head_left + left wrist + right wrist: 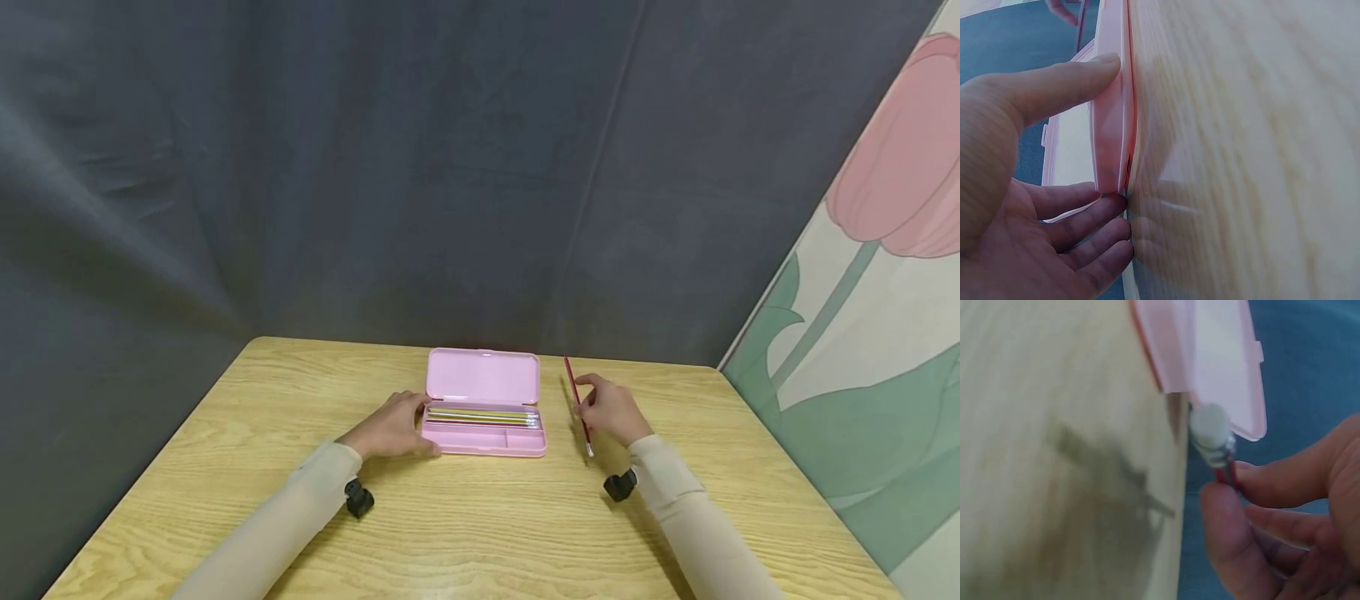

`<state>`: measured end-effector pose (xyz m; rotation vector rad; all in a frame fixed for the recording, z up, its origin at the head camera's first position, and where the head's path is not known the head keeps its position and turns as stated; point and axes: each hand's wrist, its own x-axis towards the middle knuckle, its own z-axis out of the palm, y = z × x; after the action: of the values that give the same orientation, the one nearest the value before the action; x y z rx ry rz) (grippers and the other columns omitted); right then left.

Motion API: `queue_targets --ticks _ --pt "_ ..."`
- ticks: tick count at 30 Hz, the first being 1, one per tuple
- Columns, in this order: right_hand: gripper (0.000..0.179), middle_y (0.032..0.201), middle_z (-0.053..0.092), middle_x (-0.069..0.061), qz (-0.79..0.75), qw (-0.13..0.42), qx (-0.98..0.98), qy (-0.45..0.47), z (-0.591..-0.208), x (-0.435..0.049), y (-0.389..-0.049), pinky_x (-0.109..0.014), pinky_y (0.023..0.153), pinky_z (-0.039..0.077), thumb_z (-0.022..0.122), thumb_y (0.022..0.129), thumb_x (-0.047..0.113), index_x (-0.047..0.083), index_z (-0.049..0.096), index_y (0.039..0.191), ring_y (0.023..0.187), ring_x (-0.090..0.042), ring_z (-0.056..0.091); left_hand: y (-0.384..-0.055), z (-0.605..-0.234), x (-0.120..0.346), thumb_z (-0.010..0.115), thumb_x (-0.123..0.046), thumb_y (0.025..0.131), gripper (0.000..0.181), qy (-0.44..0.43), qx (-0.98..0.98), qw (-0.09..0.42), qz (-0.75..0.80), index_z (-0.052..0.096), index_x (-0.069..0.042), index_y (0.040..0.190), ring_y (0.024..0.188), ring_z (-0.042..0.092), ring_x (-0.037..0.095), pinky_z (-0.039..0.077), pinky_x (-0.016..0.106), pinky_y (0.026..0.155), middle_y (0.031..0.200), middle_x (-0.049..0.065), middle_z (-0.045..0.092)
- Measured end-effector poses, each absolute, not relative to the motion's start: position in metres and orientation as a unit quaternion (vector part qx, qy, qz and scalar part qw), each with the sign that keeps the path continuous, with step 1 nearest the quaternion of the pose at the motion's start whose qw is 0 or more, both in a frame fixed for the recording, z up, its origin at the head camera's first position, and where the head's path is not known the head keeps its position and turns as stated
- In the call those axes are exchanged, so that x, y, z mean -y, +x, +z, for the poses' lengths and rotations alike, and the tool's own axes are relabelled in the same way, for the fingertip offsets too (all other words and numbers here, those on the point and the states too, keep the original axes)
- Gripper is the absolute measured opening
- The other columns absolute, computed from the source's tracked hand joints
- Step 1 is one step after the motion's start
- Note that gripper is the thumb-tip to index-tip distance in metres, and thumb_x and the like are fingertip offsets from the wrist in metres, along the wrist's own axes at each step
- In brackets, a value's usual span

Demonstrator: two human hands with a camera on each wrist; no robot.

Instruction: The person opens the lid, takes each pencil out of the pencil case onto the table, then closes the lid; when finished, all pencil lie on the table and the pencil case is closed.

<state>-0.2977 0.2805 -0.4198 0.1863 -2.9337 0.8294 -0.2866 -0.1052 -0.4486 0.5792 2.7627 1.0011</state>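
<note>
The fingers of the right hand (611, 411) pinch a slim red pencil (585, 432), held tilted just above the surface (465, 525), right of the case; its silver ferrule and white eraser point toward the person. The left hand (390, 427) has its fingers loosely extended, touching the left end of the pink pencil case (463, 439), thumb against the front wall. The glossy case stands open, lid (483, 377) folded back. Yellow, silvery and dark red pencils (480, 413) lie lengthwise in its rear compartment, eraser ends rightward. Behind hangs a dark curtain (412, 167).
</note>
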Motion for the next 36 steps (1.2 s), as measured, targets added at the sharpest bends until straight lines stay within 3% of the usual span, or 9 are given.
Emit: queue_targets --ticks 5,19,36 --pt "0.05 0.085 0.072 -0.01 0.25 0.004 0.967 0.044 -0.431 -0.278 -0.295 -0.026 0.054 0.053 0.069 0.087 0.008 0.0 0.058 0.135 0.057 -0.011 0.064 -0.286 -0.449 0.106 0.089 -0.042 0.074 0.093 0.194 -0.92 0.074 0.332 0.048 -0.005 0.149 0.137 0.045 0.028 0.042 0.049 0.114 0.147 0.011 0.052" --pt "0.051 0.09 0.072 -0.013 0.25 -0.024 0.967 0.038 -0.439 -0.273 -0.295 -0.025 0.048 0.055 0.072 0.087 0.009 -0.002 0.057 0.134 0.053 -0.011 0.065 -0.287 -0.444 0.104 0.089 -0.039 0.075 0.092 0.199 -0.922 0.075 0.323 0.047 -0.003 0.149 0.139 0.044 0.031 0.041 0.051 0.115 0.148 0.014 0.051" --pt "0.053 0.09 0.071 -0.014 0.268 -0.04 0.962 0.033 -0.436 -0.272 -0.295 -0.027 0.05 0.056 0.073 0.088 0.01 -0.004 0.055 0.136 0.055 -0.011 0.064 -0.287 -0.446 0.104 0.089 -0.04 0.075 0.092 0.195 -0.92 0.077 0.331 0.047 -0.003 0.149 0.139 0.044 0.031 0.041 0.05 0.115 0.148 0.013 0.051"
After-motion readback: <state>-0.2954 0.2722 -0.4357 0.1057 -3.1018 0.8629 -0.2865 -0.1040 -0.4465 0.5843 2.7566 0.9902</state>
